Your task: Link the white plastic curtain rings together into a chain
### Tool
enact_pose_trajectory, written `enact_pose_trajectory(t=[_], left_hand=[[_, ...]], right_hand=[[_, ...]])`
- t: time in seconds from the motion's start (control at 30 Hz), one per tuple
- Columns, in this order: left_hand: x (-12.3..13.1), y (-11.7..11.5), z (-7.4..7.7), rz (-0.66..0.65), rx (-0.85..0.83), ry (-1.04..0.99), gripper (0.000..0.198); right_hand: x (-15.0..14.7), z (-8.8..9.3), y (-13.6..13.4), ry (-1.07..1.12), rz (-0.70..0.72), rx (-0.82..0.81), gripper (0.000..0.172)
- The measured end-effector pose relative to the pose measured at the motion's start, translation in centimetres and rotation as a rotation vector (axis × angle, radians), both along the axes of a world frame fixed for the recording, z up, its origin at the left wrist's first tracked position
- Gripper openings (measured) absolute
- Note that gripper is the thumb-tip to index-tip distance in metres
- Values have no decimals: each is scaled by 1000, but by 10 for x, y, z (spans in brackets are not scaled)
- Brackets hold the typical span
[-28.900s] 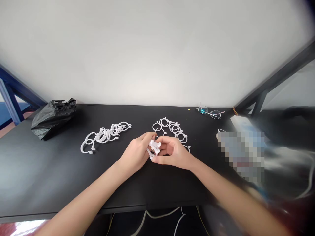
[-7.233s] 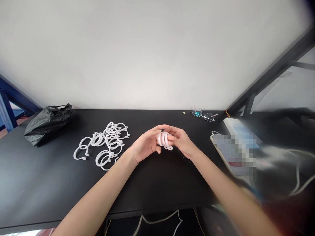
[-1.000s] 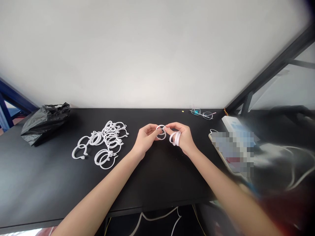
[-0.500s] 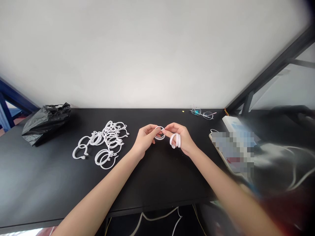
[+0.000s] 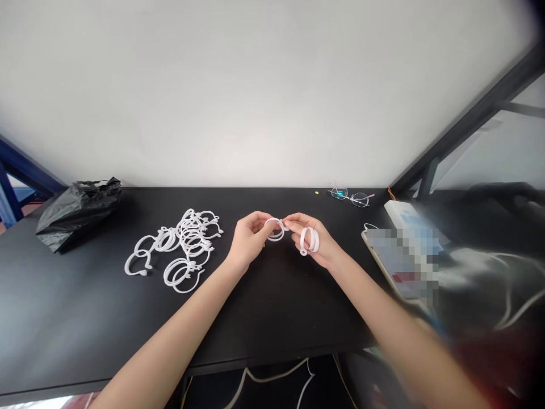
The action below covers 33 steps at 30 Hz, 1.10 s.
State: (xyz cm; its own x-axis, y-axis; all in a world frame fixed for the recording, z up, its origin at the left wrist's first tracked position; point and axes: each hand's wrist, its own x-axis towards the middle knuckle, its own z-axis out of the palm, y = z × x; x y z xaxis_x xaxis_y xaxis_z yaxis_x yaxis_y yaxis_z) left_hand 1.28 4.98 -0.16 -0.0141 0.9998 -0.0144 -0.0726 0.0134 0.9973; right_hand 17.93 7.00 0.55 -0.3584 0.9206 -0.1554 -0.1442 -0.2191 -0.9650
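Over the middle of the black table (image 5: 264,318), my left hand (image 5: 247,240) and my right hand (image 5: 313,243) both pinch one white plastic ring (image 5: 276,229) between thumb and fingertips. Two or three more white rings (image 5: 309,240) hang threaded on the lower fingers of my right hand. A heap of several white rings (image 5: 183,245) lies on the table to the left of my left hand.
A crumpled black plastic bag (image 5: 74,209) sits at the far left. Eyeglasses (image 5: 351,196) lie by the wall at the back right. A blurred flat device (image 5: 402,255) with a white cable is on the right. Cables hang below the table's front edge.
Both hands have kept the single ring between them and shifted it slightly. The rings on my right fingers have tipped a little to the right. The heap has not moved.
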Motion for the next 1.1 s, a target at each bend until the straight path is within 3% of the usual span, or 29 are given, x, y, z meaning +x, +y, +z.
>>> enact_pose_trajectory(t=[0.37,0.57,0.8,1.1], left_hand=[[0,0,-1,-74,2,-44,30],[2,-1,-1,-78,-25,-19,28],[-1,-3,8,-224,-137,-223,21],[-2,-4,3,-310,-107,-257,22]], right_hand=[[1,3,2,55,101,-147,35],[-3,3,-3,-22,51,-61,34],[0,2,3,100,-98,-118,31],[-2,1,1,171,-15,-163,26]])
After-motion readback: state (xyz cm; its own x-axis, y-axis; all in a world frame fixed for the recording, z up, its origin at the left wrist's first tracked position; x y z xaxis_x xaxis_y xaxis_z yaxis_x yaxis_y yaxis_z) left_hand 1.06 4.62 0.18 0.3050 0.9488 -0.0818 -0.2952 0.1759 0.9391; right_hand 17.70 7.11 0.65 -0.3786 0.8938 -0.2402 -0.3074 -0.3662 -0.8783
